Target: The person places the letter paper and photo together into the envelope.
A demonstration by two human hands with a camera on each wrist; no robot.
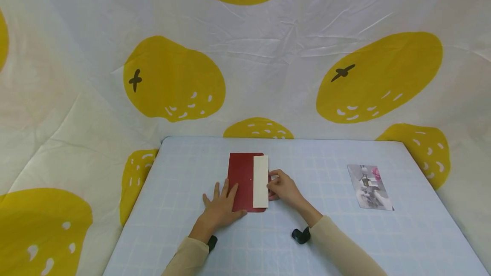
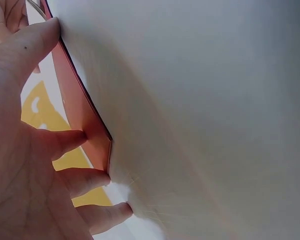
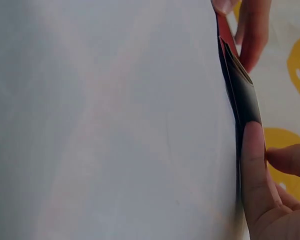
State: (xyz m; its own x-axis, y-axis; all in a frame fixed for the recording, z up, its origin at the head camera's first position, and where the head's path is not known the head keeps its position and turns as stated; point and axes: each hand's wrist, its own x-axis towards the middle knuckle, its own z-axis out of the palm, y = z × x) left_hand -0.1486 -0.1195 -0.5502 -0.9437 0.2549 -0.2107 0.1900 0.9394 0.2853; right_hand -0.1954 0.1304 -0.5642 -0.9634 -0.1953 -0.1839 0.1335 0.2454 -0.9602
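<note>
A thin red booklet with rounded right corners lies on the table. Along its right side runs a narrow cream strip. My left hand rests spread over the booklet's lower left part, thumb at the bottom edge; the left wrist view shows these fingers straight on the red cover. At the right edge, my right hand pinches the strip's side between thumb and index finger. In the right wrist view, the pinched part looks dark outside, with thin layers showing at its end.
A grey photo card with a pink patch lies at the right of the pale blue checked table. Black straps sit by the wrists. Behind stands a white cloth printed with yellow fruit.
</note>
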